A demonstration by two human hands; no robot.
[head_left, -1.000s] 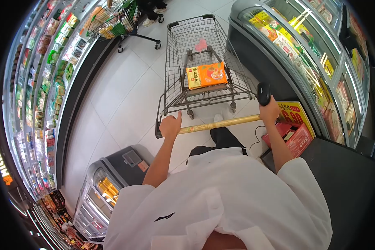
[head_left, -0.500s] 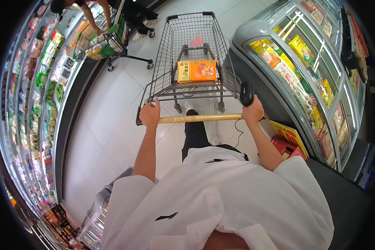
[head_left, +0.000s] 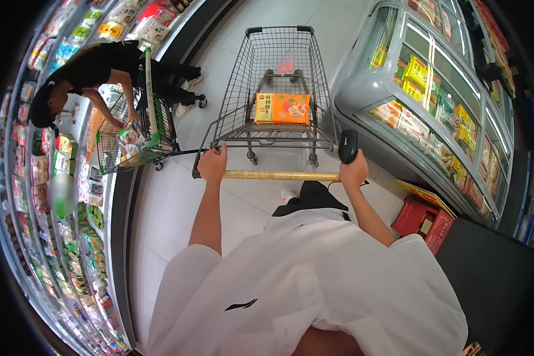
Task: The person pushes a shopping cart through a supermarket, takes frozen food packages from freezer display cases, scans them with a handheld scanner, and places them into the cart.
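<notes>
Lining the left side, stocked shelves [head_left: 86, 261] are showing crowded packets, their labels too small to read. Opposite, a glass-topped freezer [head_left: 362, 95] is curving its grey corner near the right side of the shopping cart [head_left: 304, 29]. Pale floor tiles [head_left: 166, 216] are giving open room left of the cart and beyond its far edge. Another person [head_left: 92, 68] is bending over a second cart [head_left: 152, 101], reaching into it. A red box [head_left: 424, 222] is sitting low beside the freezer. Across the cart's near end, a yellowish handle [head_left: 282, 176] is carrying print too blurred to read. Inside the cart, toward that end, an orange-and-yellow packet [head_left: 282, 108] is lying — its label is reading 好柿發生. The left hand [head_left: 212, 164] is wrapping its fingers around the handle's left end; the right hand [head_left: 353, 169] is clasping the right end — a black device [head_left: 349, 146] is sitting just beyond it.
</notes>
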